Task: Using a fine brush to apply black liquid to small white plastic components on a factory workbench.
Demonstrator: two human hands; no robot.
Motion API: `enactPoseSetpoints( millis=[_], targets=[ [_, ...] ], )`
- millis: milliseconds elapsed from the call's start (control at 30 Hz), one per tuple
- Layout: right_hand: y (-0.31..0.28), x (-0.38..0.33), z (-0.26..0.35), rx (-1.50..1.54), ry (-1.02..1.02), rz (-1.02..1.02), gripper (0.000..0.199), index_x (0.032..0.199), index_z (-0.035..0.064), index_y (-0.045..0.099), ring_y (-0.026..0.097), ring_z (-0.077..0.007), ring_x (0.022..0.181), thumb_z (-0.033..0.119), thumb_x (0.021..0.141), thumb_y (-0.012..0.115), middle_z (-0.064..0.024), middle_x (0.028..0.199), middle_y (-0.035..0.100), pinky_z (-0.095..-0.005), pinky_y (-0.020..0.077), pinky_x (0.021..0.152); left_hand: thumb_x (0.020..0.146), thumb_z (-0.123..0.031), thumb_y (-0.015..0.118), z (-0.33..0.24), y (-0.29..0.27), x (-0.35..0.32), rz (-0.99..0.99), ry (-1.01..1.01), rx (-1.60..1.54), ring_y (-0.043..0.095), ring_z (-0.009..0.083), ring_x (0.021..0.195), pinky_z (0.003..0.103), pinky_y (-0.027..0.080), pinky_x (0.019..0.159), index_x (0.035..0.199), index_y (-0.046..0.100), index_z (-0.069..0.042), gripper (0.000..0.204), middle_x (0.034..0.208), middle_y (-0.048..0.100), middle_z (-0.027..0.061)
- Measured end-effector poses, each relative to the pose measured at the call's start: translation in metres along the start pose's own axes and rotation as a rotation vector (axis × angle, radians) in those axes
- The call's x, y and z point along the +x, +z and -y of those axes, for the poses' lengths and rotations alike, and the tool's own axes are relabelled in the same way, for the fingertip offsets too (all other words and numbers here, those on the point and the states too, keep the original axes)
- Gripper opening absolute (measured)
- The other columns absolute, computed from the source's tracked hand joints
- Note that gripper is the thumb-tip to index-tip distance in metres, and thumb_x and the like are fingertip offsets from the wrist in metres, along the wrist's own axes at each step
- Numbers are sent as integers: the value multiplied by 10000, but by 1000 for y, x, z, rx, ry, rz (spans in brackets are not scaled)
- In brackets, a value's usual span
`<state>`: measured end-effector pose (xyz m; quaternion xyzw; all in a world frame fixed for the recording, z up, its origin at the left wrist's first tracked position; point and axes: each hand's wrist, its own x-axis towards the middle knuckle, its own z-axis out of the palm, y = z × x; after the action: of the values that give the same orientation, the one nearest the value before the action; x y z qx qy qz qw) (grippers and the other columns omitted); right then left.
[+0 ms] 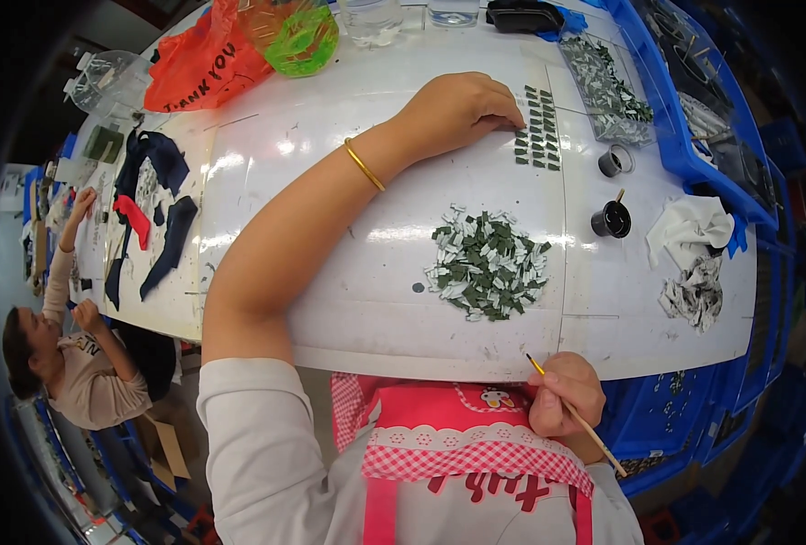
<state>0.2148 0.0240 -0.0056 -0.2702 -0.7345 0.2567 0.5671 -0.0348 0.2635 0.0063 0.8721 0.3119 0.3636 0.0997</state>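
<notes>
My left hand [465, 111] reaches across the white table [376, 300], its fingers pinched together at the left edge of several rows of small dark green pieces [537, 136]. Whatever sits between those fingertips is too small to make out. A thin paintbrush [589, 424] with a pale wooden handle and dark tip is gripped in my right hand [568, 392], at the table's near edge. Between my hands lies a loose pile of small green and white pieces [487, 265]. To its upper right stand two small black cups [612, 220], one with a stick in it.
Crumpled white cloths [689, 227] lie at the right, below a blue tray [685, 173]. A clear box [607, 91] holds more small pieces. A red bag [199, 68] and clear bottles [112, 86] stand at the far left. Another person [94, 372] works at the left.
</notes>
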Motion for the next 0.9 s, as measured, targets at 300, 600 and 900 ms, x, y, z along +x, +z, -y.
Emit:
enactPoseSetpoints(
  millis=[300,600,900],
  targets=[
    [1,1,1,-17,-4,12,255,995,0,571,486,-178,543,9,751,497,-129,715,638,-304,461,554,812,-31,685,-1,-6,-3,-6,-8,-27,595,116,701,225,476,632,926,743,-131,163,895,703,-20],
    [1,-1,0,20,-3,-10,243,996,-3,568,487,-177,542,12,762,503,-133,721,633,-303,459,551,849,-71,685,-80,-56,-34,-165,-846,-613,582,94,681,185,470,643,941,692,-21,105,817,686,45],
    [0,0,-1,26,-11,-1,260,949,8,579,529,-196,558,-38,696,541,-123,746,644,-312,497,575,770,-24,728,-137,-67,-98,218,-721,-395,512,90,619,207,433,586,852,656,-25,109,760,627,23]
  ],
)
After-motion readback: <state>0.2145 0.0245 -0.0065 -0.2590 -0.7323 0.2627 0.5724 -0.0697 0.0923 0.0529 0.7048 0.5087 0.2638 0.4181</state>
